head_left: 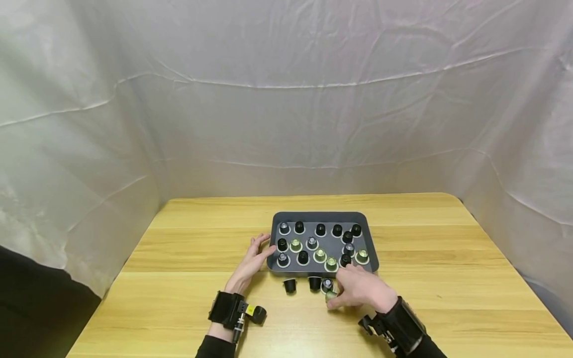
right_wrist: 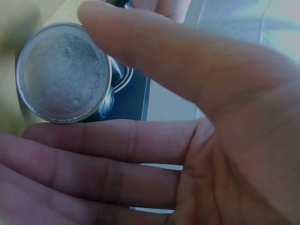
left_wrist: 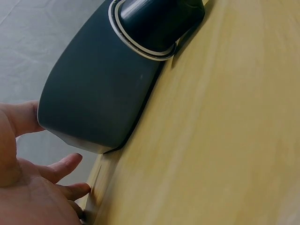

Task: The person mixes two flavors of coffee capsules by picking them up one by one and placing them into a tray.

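My right hand (head_left: 361, 288) pinches a pale green coffee capsule (head_left: 331, 296) between thumb and index finger, close in front of the tray. In the right wrist view, the foil lid (right_wrist: 63, 72) of this capsule faces the camera. Beside it, a grey-blue capsule (head_left: 328, 285) and a black capsule (head_left: 315, 283) lie against the dark grey tray's (head_left: 320, 217) front side. Another black capsule (head_left: 290, 286) lies farther left on the table. At the tray's left side is my left hand (head_left: 248, 266), its fingers fairly straight and its thumb touching the wall.
Inside the tray, several black, grey-blue and green capsules (head_left: 295, 244) stand lid down in loose rows. The wooden table (head_left: 206, 278) extends around it. A whitish sheet (head_left: 313, 129) hangs behind and at both sides.
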`<act>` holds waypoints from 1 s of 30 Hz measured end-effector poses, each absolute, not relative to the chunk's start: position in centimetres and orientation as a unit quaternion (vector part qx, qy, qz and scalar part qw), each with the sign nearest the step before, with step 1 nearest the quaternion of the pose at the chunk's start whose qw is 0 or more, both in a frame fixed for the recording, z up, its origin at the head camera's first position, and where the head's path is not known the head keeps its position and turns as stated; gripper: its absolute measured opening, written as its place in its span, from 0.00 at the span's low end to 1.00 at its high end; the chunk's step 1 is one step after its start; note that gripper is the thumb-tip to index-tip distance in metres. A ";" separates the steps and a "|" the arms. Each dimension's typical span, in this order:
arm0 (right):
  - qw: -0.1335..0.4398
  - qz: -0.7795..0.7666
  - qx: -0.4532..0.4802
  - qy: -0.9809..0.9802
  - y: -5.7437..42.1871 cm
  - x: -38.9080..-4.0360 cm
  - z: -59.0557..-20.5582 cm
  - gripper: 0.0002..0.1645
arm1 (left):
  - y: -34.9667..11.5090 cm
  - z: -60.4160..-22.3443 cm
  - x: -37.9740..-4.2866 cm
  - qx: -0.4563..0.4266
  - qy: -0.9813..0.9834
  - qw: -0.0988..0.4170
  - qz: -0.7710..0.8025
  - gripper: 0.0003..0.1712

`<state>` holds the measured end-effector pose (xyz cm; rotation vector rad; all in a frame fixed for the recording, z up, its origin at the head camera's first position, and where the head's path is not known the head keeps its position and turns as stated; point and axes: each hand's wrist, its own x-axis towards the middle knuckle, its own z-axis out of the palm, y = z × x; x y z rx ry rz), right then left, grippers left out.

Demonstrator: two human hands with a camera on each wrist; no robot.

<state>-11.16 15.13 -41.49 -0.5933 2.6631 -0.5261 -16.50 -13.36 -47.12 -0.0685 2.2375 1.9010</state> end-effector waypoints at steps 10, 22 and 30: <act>0.175 -0.180 -0.223 0.942 15.3 -11.2 -41.5 0.20 | -13.4 -47.1 -16.5 -0.022 0.757 0.104 0.644 0.37; 0.160 -0.181 -0.212 0.947 15.3 -11.1 -41.4 0.21 | -13.5 -47.3 -16.5 -0.020 0.758 0.102 0.644 0.37; 0.139 -0.201 -0.240 0.939 15.1 -11.4 -41.9 0.22 | -13.5 -47.4 -16.6 -0.026 0.759 0.102 0.642 0.38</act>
